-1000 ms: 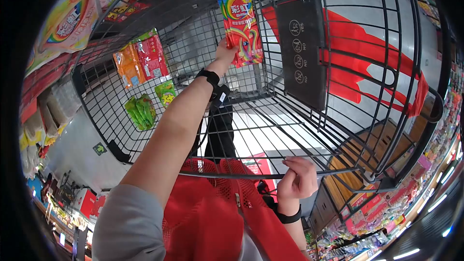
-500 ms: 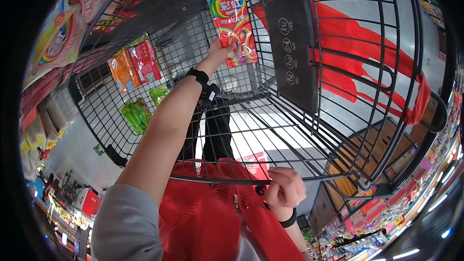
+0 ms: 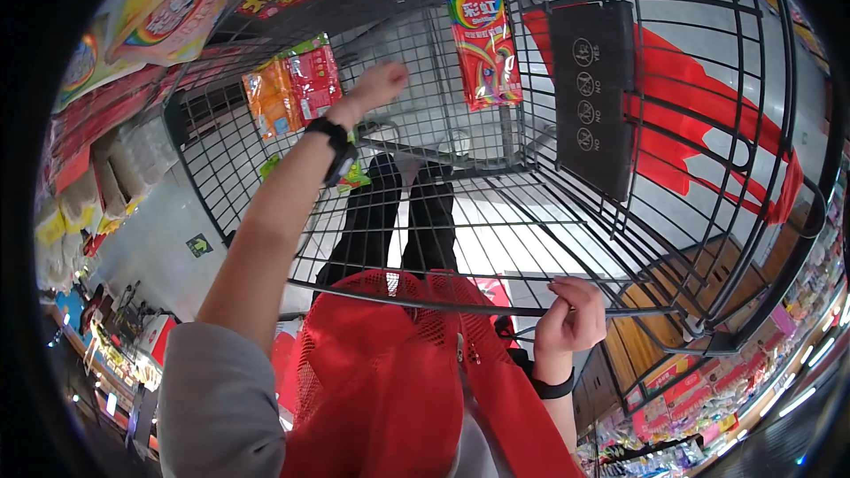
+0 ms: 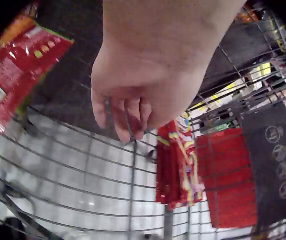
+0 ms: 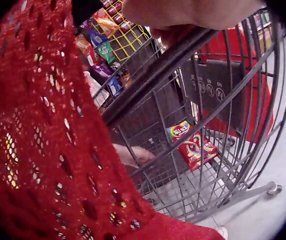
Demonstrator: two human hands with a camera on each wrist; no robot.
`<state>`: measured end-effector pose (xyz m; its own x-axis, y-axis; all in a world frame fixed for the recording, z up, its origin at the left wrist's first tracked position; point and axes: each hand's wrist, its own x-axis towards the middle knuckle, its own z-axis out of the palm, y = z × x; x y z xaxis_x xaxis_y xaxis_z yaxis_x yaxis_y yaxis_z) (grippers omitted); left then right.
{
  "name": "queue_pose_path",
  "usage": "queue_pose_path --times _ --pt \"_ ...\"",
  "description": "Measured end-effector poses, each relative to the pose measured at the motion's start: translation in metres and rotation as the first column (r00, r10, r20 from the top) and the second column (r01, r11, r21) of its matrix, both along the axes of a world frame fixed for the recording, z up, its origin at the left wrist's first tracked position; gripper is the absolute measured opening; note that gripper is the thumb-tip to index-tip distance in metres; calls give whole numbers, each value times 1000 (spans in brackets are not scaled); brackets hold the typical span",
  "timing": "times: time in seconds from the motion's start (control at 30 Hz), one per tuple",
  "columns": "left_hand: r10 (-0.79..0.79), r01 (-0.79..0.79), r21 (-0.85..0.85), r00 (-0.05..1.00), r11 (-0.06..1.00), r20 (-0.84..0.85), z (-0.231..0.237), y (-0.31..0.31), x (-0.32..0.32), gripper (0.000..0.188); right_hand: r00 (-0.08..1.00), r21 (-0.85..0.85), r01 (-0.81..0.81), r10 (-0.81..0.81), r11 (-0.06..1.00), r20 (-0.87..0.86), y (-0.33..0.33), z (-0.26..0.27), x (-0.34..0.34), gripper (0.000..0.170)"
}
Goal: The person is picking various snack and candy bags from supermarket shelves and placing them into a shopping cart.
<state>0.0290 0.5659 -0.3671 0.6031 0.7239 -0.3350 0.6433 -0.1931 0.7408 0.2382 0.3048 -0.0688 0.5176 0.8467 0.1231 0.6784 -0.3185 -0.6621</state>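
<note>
A red Skittles bag [image 3: 485, 49] with a rainbow top lies inside the black wire shopping cart [image 3: 460, 308]. My left hand [image 3: 381, 87] hovers over the basket, to the left of that bag and apart from it. In the left wrist view its fingers [image 4: 125, 131] hang loosely bent with nothing in them. An orange bag [image 3: 268, 99] and a red bag [image 3: 315, 81] lie side by side farther left, and green packets [image 3: 356, 175] show partly behind the left forearm. My right hand [image 3: 571, 317] rests by the cart's near rail, fingers loosely curled and holding no item.
A dark panel [image 3: 591, 102] with white symbols hangs at the cart's right side, with red cloth [image 3: 664, 80] behind it. Large rainbow-printed bags [image 3: 168, 9] stand along the shelf at upper left. Packed shelves line the far right.
My left hand has let go of the Skittles bag and drawn back to the left. The bag stays in the cart. The right hand keeps its place at the rail.
</note>
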Motion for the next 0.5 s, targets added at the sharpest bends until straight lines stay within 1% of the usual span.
queue_pose_path --times 0.03,0.07,0.1,0.13,0.17,0.2,0.23,0.27,0.3,0.33,0.37,0.4,0.43,0.47,0.5 --pt "-134 121 -112 985 986 -111 7 -4 -25 19 1000 6 2 -2 1000 17 1 -1 -1 19" --pt "-274 225 -236 940 945 -204 11 -9 -48 19 999 9 -4 4 1000 51 2 -1 -1 19" --pt "-442 412 -167 865 896 -239 19 -20 -70 20 999 9 6 -6 1000 51 3 0 -3 19" --pt "-589 586 -106 757 803 -283 29 -32 -88 22 998 8 16 -16 1000 54 4 1 -4 20" --pt "-693 713 -56 654 698 -305 36 -42 -100 28 999 28 11 -12 1000 49 4 -1 -4 21" --pt "-776 820 -11 536 572 -331 42 -52 -108 35 997 16 5 -6 1000 72 4 -1 -4 20" --pt "-761 872 102 469 478 -447 44 -63 -114 28 997 7 10 -11 1000 82 4 -1 -3 20" --pt "-764 873 101 469 477 -444 38 -68 -118 28 996 -3 17 -17 1000 93 4 -2 -4 19" --pt "-780 917 94 381 389 -496 35 -72 -120 21 996 -7 68 -67 998 65 6 -2 -7 17" --pt "-786 952 81 290 295 -546 32 -75 -124 15 996 -3 67 -66 998 64 7 -3 -7 16" --pt "-781 966 72 243 248 -576 30 -78 -129 8 996 -6 58 -58 998 69 7 -3 -7 17" --pt "-784 967 71 241 245 -573 27 -80 -134 8 996 -9 49 -48 999 72 7 -3 -7 17" --pt "-797 975 117 221 188 -562 22 -81 -141 7 997 -11 33 -32 999 64 9 -2 -7 18" --pt "-809 978 163 201 131 -553 18 -82 -146 7 996 -32 54 -52 998 78 9 -1 -8 18" --pt "-817 1000 -5 13 19 -577 43 -75 -135 7 995 -25 62 -60 998 82 8 -1 -8 18"
